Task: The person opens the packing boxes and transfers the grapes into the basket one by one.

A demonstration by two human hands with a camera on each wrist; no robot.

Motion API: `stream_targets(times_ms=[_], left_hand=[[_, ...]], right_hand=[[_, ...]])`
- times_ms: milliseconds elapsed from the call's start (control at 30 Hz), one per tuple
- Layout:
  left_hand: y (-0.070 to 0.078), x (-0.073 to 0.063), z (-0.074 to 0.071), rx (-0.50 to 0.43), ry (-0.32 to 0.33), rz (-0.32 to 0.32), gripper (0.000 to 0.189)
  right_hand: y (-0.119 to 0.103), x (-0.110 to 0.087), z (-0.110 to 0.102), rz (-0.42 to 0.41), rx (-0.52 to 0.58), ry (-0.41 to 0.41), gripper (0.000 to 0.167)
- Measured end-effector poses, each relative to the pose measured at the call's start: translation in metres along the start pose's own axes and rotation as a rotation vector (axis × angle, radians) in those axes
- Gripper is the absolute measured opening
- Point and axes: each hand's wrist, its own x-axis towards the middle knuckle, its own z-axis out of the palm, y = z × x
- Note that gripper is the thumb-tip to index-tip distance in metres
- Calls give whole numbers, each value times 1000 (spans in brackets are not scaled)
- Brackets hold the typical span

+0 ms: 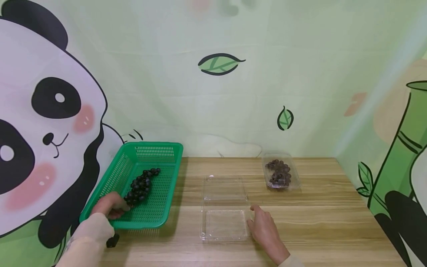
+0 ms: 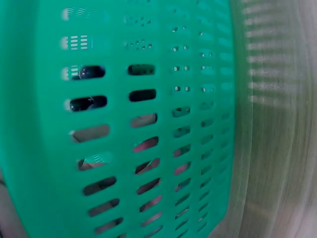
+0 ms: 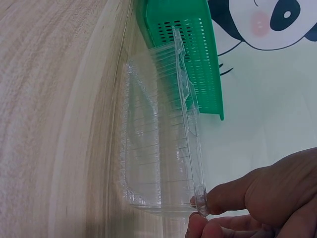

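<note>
Near centre-right on the wood-grain table (image 1: 317,218), right hand (image 1: 267,228) pinches the right edge of a transparent container (image 1: 225,224) between thumb and fingers; grip is plain in the right wrist view. Container lies opened out, one half near, one half far. Near left, left hand (image 1: 111,204) is over the near-left corner of the green basket (image 1: 156,200), fingers bent, at the near end of the grape bunch (image 1: 139,188). Can't tell if they grip it; the left wrist view is mostly basket wall. Bunch lies on the basket floor, running from the hand toward far right. Far right on the table: second container (image 1: 294,181) with dark grapes (image 1: 280,174) inside. Beyond that, pale green backdrop (image 1: 150,74), panda print (image 1: 26,55) at left.
</note>
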Motion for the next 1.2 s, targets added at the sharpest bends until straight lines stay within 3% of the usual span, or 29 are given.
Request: stream_targets(times_ms=[300, 567, 900, 1200], left_hand=[[-1, -6, 0, 46, 78, 76, 46], [3, -26, 3, 93, 197, 103, 51], [15, -54, 19, 66, 275, 214, 34], [31, -69, 32, 62, 297, 205, 62]], right_hand=[[1, 0, 0, -16, -13, 4, 34], [0, 0, -1, -20, -12, 13, 34], [1, 0, 0, -17, -7, 0, 34], [1, 0, 0, -18, -10, 4, 35]])
